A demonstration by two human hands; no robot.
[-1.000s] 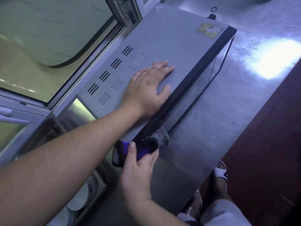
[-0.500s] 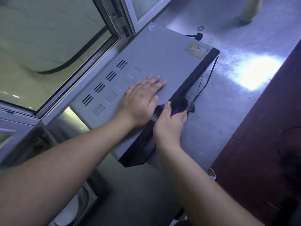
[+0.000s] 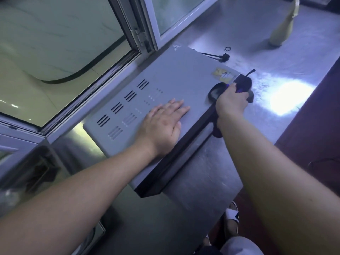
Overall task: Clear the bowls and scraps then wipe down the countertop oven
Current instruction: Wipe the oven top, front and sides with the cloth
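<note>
Gripping a dark cloth with purple patches (image 3: 239,86), the right hand (image 3: 230,103) holds it against the far end of the front top edge of the countertop oven (image 3: 176,74); part of the cloth lies bunched on the oven's grey top just beside the knuckles, and another bit hangs below the wrist against the black front. The left hand (image 3: 163,124) lies flat on the oven's top, fingers straight and close together, near the vent slots (image 3: 117,107) and well apart from the cloth.

The oven stands on a steel counter (image 3: 276,57) right under a window frame (image 3: 139,39), with a bright patch of light on the metal to the right. A black plug and cord (image 3: 223,57) lies on the counter behind the oven, a small black ring (image 3: 227,49) just beyond it.

Both forearms reach forward from the lower corners of the view. A foot in a white sandal (image 3: 232,216) shows on the dark red floor (image 3: 312,144).
</note>
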